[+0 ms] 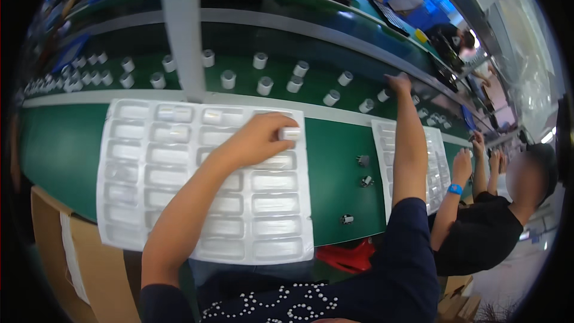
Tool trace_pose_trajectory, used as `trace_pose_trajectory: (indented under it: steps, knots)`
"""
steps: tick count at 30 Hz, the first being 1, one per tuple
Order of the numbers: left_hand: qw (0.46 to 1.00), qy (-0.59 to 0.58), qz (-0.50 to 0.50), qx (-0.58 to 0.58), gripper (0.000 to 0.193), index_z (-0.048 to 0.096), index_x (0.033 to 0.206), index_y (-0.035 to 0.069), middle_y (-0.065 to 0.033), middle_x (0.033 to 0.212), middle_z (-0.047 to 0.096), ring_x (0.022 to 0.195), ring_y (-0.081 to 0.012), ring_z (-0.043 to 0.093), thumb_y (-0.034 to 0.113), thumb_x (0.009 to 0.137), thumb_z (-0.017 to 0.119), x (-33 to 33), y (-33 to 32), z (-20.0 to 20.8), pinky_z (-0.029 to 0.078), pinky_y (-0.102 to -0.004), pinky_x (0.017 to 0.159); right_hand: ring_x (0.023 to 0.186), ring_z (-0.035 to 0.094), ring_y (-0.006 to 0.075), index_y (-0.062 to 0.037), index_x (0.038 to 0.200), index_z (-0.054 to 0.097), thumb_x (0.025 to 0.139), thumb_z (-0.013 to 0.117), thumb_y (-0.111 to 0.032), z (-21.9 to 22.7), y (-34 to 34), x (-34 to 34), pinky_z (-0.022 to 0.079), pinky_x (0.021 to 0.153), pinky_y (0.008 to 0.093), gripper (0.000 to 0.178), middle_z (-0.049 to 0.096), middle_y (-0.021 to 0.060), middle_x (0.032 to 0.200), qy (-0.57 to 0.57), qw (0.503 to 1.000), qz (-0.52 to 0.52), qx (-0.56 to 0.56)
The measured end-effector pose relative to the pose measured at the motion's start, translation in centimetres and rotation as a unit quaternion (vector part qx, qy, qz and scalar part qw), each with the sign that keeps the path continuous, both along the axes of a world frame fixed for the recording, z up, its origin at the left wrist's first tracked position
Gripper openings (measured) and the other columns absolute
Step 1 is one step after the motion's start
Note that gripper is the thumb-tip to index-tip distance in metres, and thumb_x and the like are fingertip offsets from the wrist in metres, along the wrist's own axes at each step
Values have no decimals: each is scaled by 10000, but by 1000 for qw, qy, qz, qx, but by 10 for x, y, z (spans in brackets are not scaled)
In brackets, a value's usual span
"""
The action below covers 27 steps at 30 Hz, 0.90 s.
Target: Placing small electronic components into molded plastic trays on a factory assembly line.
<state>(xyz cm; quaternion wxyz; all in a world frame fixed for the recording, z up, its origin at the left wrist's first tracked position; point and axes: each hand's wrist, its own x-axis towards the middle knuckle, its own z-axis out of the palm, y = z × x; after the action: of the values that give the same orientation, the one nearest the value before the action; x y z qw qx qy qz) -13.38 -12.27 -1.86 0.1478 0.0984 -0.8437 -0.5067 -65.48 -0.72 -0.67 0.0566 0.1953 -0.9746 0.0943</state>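
Cylinders [106, 78] stood crowded toward the left of the belt [244, 72], close enough that one toppling might take its neighbours down. The tray [141, 191] came next, some white ones lying in its upper pockets; its near edge seemed to overhang the counter [338, 185], so a forearm pressing there could tip it. Over its upper right pockets was the left hand [263, 134], its grip clamped on a white cylinder [292, 134] between thumb and fingers. Being round, that piece might roll off if it came down on a ridge rather than inside a pocket. Further right, three small parts [363, 160] lay loose on the counter, where a sweeping sleeve could scatter them. The right arm [409, 149] crossed a second tray [386, 143], and a low elbow might drag it askew. At that arm's end, the right hand [399, 82] was outstretched over the belt, just beside an upright cylinder [383, 95]; I could not tell whether its grip was apart or together, and a clumsy fingertip could knock the cylinder over. A co-worker [478, 233] was close at the far right, so elbows might bump.
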Motion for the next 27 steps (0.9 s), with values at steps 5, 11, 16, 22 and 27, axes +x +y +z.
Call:
trace_pose_trajectory:
  steps: [5, 11, 16, 22, 27]
  knots:
    - [993, -22, 1, 112, 365, 649, 1165, 13, -94, 1072, 641, 869, -138, 577, 88, 814, 712, -4, -4, -1, 518, -251, 786, 1129, 596, 368, 8, 1147, 622, 766, 725, -551, -18, 2, -43, 486, 943, 413, 685, 610, 237, 1226, -10, 994, 55, 93]
    - [988, -62, 42, 137, 373, 650, 1173, 20, -87, 1095, 630, 915, -139, 584, 41, 804, 703, -1, -8, 5, 518, -252, 839, 940, 669, 336, -5, 1093, 631, 780, 763, -411, -8, -13, -34, 525, 830, 401, 529, 683, 188, 1049, 21, 990, 129, 60]
    - [985, -25, 14, 168, 389, 630, 1193, 26, -80, 1082, 626, 921, -137, 586, 37, 810, 698, -13, -3, 0, 513, -250, 834, 821, 686, 225, -24, 1017, 678, 755, 789, -171, 16, -8, -6, 550, 729, 297, 320, 703, 136, 877, -146, 876, 202, -414]
    - [979, -32, 42, 197, 374, 629, 1179, 43, -49, 1063, 624, 913, -107, 567, 36, 811, 699, -4, -7, 1, 498, -230, 810, 913, 635, 181, -42, 1149, 611, 917, 651, -164, 45, -36, 172, 538, 791, 252, 265, 646, 128, 1136, -479, 669, 274, -498]
    - [980, 48, 17, 194, 373, 602, 1143, 48, -29, 1035, 612, 782, -84, 549, 22, 794, 730, -3, -4, 0, 485, -218, 700, 849, 616, 162, -84, 1139, 603, 973, 583, -250, 49, -14, 277, 526, 732, 235, 235, 642, 127, 1140, -604, 539, 310, -498]
